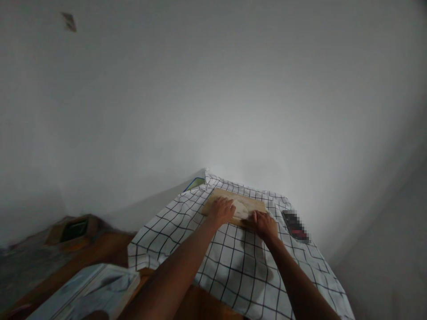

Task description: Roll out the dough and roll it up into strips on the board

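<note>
A flat, pale, rounded piece of dough (pixel 240 210) lies on a wooden board (pixel 220 193). My left hand (pixel 222 210) is at its left edge, the fingers bent and closed against it. At the lower right edge of the dough, my right hand (pixel 266 225) is closed too, its fingers curled and pressed together at the rim. The fingertips of both hands are partly hidden, and fine detail is blurred. Beneath the board spreads a white tablecloth (pixel 230 255) with a dark grid pattern.
A dark, pixelated flat object (pixel 294 226) lies on the cloth to the right. At the lower left are a grey-white marbled box (pixel 96 289) and a brown carton (pixel 55 233). A pale wall (pixel 233 111) rises behind the table.
</note>
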A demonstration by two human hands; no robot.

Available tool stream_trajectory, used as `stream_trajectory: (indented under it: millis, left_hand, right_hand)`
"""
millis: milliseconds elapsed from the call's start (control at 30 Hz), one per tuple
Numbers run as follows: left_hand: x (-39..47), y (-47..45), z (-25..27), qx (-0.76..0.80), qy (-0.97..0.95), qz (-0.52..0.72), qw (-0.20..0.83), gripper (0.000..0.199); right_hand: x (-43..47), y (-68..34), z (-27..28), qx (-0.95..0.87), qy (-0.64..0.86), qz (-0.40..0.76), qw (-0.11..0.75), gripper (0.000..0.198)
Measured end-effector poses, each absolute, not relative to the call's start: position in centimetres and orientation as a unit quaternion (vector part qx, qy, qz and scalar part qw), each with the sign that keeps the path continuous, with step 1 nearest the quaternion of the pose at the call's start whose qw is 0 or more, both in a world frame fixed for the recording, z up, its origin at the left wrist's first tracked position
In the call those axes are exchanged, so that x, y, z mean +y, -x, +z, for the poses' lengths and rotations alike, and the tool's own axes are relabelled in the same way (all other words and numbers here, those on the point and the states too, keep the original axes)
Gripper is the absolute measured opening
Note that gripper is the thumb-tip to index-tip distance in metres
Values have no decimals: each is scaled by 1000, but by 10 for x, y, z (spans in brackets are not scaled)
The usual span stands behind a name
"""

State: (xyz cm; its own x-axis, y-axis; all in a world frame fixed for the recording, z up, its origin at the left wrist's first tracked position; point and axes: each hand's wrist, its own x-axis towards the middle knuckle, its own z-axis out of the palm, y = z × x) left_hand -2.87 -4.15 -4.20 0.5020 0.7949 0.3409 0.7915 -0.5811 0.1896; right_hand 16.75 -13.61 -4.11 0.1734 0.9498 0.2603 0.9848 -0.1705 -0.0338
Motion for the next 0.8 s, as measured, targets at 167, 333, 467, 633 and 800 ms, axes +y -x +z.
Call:
stream_trajectory:
  millis: [167,333,467,633,800]
  left_hand:
    - [-24,15,-43,471,-857,208,-13,45]
    - [-7,6,-33,472,-857,207,-4,43]
    - [9,-1,-28,482,-855,190,25,41]
    - [28,-10,-27,500,-849,165,42,44]
    - [40,-15,-23,511,-845,147,58,45]
  right_hand:
    - [-122,-173,-42,-637,759,-94,93,42]
    - [-103,-181,-45,-606,785,-61,119,53]
    - [-92,-190,-44,-593,794,-27,132,59]
    - [-77,-200,-43,-586,796,-4,155,58]
    - [-61,-205,-41,-574,807,9,137,57]
